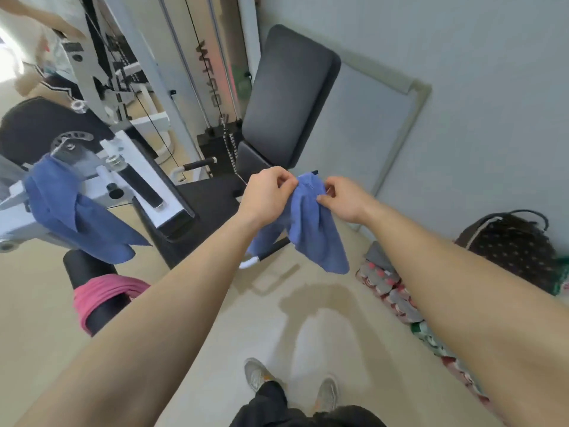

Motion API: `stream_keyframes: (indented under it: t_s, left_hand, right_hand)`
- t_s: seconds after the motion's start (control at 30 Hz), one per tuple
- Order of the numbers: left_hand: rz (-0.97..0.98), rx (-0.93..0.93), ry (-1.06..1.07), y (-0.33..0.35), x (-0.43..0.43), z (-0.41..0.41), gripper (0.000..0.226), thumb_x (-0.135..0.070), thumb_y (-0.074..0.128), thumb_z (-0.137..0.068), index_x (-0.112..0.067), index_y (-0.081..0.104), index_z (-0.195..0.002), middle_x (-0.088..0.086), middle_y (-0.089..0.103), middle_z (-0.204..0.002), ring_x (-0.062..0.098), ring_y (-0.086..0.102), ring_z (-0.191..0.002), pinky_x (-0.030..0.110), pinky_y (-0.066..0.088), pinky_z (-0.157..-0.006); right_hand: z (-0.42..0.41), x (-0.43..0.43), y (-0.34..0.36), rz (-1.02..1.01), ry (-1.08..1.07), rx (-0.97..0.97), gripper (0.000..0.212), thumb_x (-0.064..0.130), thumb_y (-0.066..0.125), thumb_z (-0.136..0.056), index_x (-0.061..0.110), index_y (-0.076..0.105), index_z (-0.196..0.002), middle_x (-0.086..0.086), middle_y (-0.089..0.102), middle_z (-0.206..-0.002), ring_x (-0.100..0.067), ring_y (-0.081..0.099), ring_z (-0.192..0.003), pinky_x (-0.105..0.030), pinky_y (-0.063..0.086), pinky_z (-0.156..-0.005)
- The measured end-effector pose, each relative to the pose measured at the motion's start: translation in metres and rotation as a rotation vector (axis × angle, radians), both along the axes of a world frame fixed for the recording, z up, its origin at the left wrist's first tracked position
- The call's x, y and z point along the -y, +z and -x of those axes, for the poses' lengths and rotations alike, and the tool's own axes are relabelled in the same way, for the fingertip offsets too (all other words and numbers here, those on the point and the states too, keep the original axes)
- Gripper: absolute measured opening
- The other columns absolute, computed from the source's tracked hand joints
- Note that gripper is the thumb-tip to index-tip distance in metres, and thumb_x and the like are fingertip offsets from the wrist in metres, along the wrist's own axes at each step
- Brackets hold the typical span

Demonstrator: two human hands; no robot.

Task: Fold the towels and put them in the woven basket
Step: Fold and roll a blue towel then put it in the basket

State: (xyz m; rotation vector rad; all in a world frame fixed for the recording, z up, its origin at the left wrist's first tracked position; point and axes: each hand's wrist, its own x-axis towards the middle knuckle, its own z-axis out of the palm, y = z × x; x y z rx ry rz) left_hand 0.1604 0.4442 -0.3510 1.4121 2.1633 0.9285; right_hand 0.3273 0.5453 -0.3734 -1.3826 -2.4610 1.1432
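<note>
Both arms out in front, chest height-ish. Left hand point(268, 192) and right hand point(345, 198) each pinch the top edge of a small blue cloth towel point(311, 223), fingers and thumbs curled onto the fabric, hands close together. The towel hangs bunched and unfolded below them, clear of the beige floor point(215, 318), in front of the black padded gym bench point(292, 97).

Dark woven basket with loop handles point(511, 245) sits on the floor against the grey wall, right side, well apart from the held towel. Can't see inside it.

Second blue towel point(77, 217) is draped over the white metal arm of the weight machine point(147, 177), left side, loose corners hanging down. Pink towel point(104, 294) is slung over a black foam roller pad point(89, 266) below that, near the left forearm.

Black weight stack point(215, 140) stands beside the bench, cables running up. Shrink-wrapped bottle packs point(388, 282) are lined along the wall next to the basket. Grey sneakers point(255, 374) are planted on the floor. Another person point(30, 41) stands at the far left, blurred.
</note>
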Motion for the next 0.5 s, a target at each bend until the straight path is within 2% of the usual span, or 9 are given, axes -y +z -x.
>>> stream_keyframes:
  t_s: [0.03, 0.1, 0.17, 0.23, 0.33, 0.43, 0.5]
  left_hand:
    - [0.012, 0.01, -0.019, -0.002, -0.007, -0.019, 0.014, -0.032, 0.055, -0.091, -0.029, 0.067, -0.083, -0.013, 0.068, -0.079, 0.001, 0.061, -0.077, 0.018, 0.043, -0.064]
    - [0.041, 0.018, -0.059, -0.005, -0.022, -0.055, 0.015, -0.031, 0.056, -0.09, -0.026, 0.068, -0.084, -0.011, 0.069, -0.08, 0.003, 0.062, -0.078, 0.022, 0.048, -0.066]
    - [0.059, 0.012, -0.102, -0.005, -0.037, -0.093, 0.018, -0.03, 0.057, -0.088, -0.019, 0.07, -0.083, -0.006, 0.07, -0.078, 0.01, 0.063, -0.076, 0.029, 0.052, -0.069]
    - [0.066, -0.006, -0.148, -0.004, -0.052, -0.13, 0.023, -0.027, 0.057, -0.087, -0.009, 0.07, -0.079, 0.006, 0.07, -0.076, 0.018, 0.061, -0.069, 0.039, 0.054, -0.069]
    - [0.082, -0.012, -0.232, -0.002, -0.072, -0.18, 0.024, -0.026, 0.057, -0.086, -0.008, 0.069, -0.074, 0.011, 0.069, -0.071, 0.023, 0.057, -0.062, 0.035, 0.05, -0.061]
    - [0.112, 0.046, -0.315, -0.002, -0.088, -0.219, 0.02, -0.027, 0.059, -0.086, -0.016, 0.073, -0.079, 0.002, 0.072, -0.074, 0.021, 0.066, -0.072, 0.032, 0.054, -0.063]
    - [0.13, 0.076, -0.372, -0.003, -0.096, -0.239, 0.02, -0.027, 0.059, -0.086, -0.014, 0.073, -0.08, 0.005, 0.072, -0.077, 0.023, 0.067, -0.075, 0.036, 0.057, -0.067]
  right_hand:
    - [-0.021, 0.001, -0.003, 0.02, -0.027, -0.006, 0.022, 0.031, 0.058, -0.094, 0.015, 0.059, -0.108, 0.005, 0.061, -0.087, -0.02, 0.059, -0.086, -0.033, 0.045, -0.073]
    - [-0.062, 0.009, -0.007, 0.077, -0.072, -0.025, 0.048, 0.04, 0.059, -0.094, 0.022, 0.047, -0.136, 0.006, 0.063, -0.106, -0.017, 0.06, -0.102, -0.03, 0.042, -0.082]
    - [-0.101, 0.02, -0.009, 0.132, -0.101, -0.06, 0.069, 0.046, 0.062, -0.091, 0.022, 0.033, -0.148, 0.007, 0.062, -0.119, -0.013, 0.059, -0.105, -0.027, 0.041, -0.084]
    - [-0.135, 0.034, -0.009, 0.188, -0.139, -0.1, 0.064, 0.044, 0.07, -0.086, 0.025, 0.04, -0.14, 0.015, 0.062, -0.109, -0.006, 0.061, -0.092, -0.022, 0.043, -0.072]
    - [-0.176, 0.049, -0.011, 0.203, -0.195, -0.1, 0.054, 0.034, 0.08, -0.077, 0.027, 0.044, -0.118, 0.018, 0.058, -0.097, -0.005, 0.061, -0.086, -0.02, 0.045, -0.065]
    - [-0.207, 0.054, -0.017, 0.089, -0.302, 0.002, 0.054, 0.03, 0.079, -0.07, 0.025, 0.042, -0.109, 0.009, 0.061, -0.097, -0.013, 0.062, -0.086, -0.035, 0.053, -0.072]
    - [-0.225, 0.055, -0.022, 0.037, -0.409, 0.035, 0.042, 0.03, 0.071, -0.072, 0.024, 0.044, -0.104, 0.006, 0.064, -0.093, -0.018, 0.062, -0.082, -0.043, 0.054, -0.073]
